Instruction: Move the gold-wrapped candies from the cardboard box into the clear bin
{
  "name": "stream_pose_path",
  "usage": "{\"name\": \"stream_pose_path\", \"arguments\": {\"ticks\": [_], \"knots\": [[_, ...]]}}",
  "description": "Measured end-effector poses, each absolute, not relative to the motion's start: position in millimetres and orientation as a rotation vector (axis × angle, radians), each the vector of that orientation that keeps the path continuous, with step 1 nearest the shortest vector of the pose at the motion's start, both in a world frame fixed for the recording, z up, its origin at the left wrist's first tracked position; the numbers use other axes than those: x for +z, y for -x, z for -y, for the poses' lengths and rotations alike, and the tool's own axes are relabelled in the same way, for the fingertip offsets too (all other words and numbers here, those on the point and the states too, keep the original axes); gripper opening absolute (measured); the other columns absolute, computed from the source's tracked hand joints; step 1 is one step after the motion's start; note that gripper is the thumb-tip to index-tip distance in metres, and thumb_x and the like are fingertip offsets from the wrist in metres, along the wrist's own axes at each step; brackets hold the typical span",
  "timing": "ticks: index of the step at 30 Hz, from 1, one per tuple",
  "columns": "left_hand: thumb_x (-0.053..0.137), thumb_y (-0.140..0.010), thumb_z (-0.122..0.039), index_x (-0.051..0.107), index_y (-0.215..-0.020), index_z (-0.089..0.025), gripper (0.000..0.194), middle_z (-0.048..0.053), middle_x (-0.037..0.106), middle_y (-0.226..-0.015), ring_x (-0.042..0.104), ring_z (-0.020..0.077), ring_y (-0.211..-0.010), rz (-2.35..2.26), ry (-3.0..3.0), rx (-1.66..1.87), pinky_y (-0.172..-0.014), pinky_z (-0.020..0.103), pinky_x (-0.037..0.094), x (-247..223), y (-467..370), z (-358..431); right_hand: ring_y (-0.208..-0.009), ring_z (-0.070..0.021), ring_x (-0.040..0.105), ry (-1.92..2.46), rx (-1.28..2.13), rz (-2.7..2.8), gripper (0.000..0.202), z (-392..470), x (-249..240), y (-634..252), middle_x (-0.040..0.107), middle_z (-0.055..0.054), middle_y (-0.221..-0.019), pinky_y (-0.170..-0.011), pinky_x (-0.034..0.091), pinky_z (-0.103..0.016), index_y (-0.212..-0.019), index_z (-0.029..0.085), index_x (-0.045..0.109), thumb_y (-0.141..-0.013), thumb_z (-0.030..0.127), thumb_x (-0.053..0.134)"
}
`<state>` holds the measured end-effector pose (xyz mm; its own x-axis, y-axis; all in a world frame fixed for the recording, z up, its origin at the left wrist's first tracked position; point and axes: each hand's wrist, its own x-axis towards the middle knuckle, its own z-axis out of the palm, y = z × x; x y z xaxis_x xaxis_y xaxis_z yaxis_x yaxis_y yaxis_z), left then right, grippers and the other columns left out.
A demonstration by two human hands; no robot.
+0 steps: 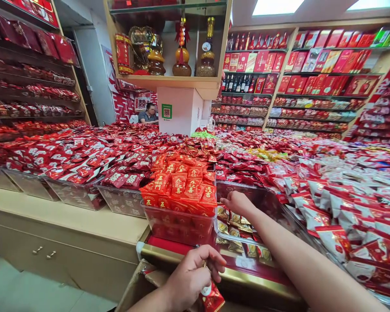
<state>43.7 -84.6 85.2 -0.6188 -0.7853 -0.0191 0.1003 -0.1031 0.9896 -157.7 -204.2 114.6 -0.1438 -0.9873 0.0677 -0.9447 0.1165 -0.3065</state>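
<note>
My left hand (196,273) is low in front of the counter, its fingers closed round a small red wrapped candy packet (212,298) that hangs below them. My right hand (238,203) reaches over a clear bin (237,238) partly filled with gold-and-dark wrapped candies (235,246). Its fingers are curled together by the right edge of the neighbouring pile; whatever they hold, if anything, is hidden. That pile of bright red packets with gold characters (178,186) rises above its own clear bin (182,225). Beneath my left hand is an open cardboard box (138,279), partly covered by my forearm.
Bins of maroon packets (126,175) line the counter leftward. Red-and-white packets (334,242) are heaped at right. A white pillar (175,110) carries a display case (169,78) of bottles. Behind the counter sits a person (148,115). A beige cabinet (68,247) fronts the left side.
</note>
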Motion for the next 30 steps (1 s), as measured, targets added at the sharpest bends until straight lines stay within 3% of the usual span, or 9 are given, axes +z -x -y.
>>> {"name": "stream_pose_path", "arguments": {"ticks": [5,10,12,15,20,22,25,30], "knots": [[0.034,-0.055,0.002,0.054,-0.082,-0.016,0.038,-0.001,0.055,-0.071,0.052,0.0112,-0.067,1.73,-0.764,-1.491,-0.064,0.025,0.038,79,-48,82,-0.063,-0.0138,0.054,2.063,-0.709,-2.163,0.021,162,152,136,0.063,-0.004,-0.068,-0.056,0.034,-0.023,-0.068,0.018,0.057,-0.076,0.034,0.047],[0.032,-0.078,-0.003,0.045,-0.104,-0.026,0.037,0.003,0.048,-0.097,0.051,0.0146,-0.085,1.758,-0.459,-0.955,-0.075,0.029,0.042,78,-52,72,-0.055,-0.0114,0.048,2.055,-1.074,-1.592,0.03,60,144,106,0.057,0.0,-0.06,-0.052,0.036,-0.021,-0.066,0.019,0.054,-0.079,0.042,0.04],[0.028,-0.082,-0.006,0.038,-0.11,-0.029,0.037,0.004,0.044,-0.104,0.05,0.0152,-0.089,1.761,-0.399,-0.861,-0.077,0.03,0.043,83,-48,68,-0.064,-0.0147,0.053,1.928,-1.145,-1.547,0.026,32,123,101,0.061,-0.003,-0.072,-0.057,0.041,-0.024,-0.082,0.02,0.058,-0.074,0.044,0.048],[0.026,-0.083,-0.007,0.032,-0.115,-0.029,0.039,0.006,0.041,-0.108,0.048,0.0157,-0.093,1.778,-0.382,-0.785,-0.079,0.031,0.044,95,-33,66,-0.078,-0.0187,0.056,1.7,-1.218,-1.399,0.041,19,100,104,0.062,-0.007,-0.089,-0.069,0.045,-0.027,-0.103,0.021,0.053,-0.068,0.043,0.057],[0.035,-0.08,-0.006,0.03,-0.119,-0.027,0.045,0.007,0.039,-0.12,0.037,0.0199,-0.113,1.915,-0.369,-0.524,-0.095,0.038,0.032,113,-8,74,-0.057,-0.0127,0.051,1.46,-1.371,-1.322,0.027,29,101,125,0.054,-0.001,-0.063,-0.054,0.042,-0.023,-0.074,0.019,0.051,-0.075,0.046,0.048],[0.041,-0.08,-0.01,0.036,-0.117,-0.025,0.04,0.007,0.045,-0.118,0.041,0.0189,-0.111,1.943,-0.485,-0.577,-0.095,0.034,0.034,119,-4,78,-0.056,-0.0114,0.048,1.519,-1.412,-1.409,0.027,30,104,134,0.051,0.0,-0.061,-0.053,0.04,-0.022,-0.069,0.019,0.05,-0.077,0.044,0.047],[0.048,-0.08,-0.018,0.053,-0.101,-0.02,0.022,0.006,0.059,-0.096,0.054,0.016,-0.091,2.001,-0.57,-0.708,-0.082,0.026,0.041,121,-6,83,-0.059,-0.0116,0.047,1.617,-1.408,-1.49,0.026,29,99,142,0.051,0.0,-0.065,-0.056,0.039,-0.022,-0.072,0.02,0.052,-0.08,0.043,0.042],[0.053,-0.077,-0.022,0.059,-0.081,-0.017,0.009,0.004,0.063,-0.075,0.057,0.0136,-0.071,1.942,-0.629,-0.839,-0.067,0.022,0.044,106,-16,88,-0.057,-0.0116,0.044,1.641,-1.366,-1.498,0.031,31,82,137,0.05,0.0,-0.061,-0.055,0.037,-0.022,-0.065,0.02,0.05,-0.08,0.045,0.041]]}}
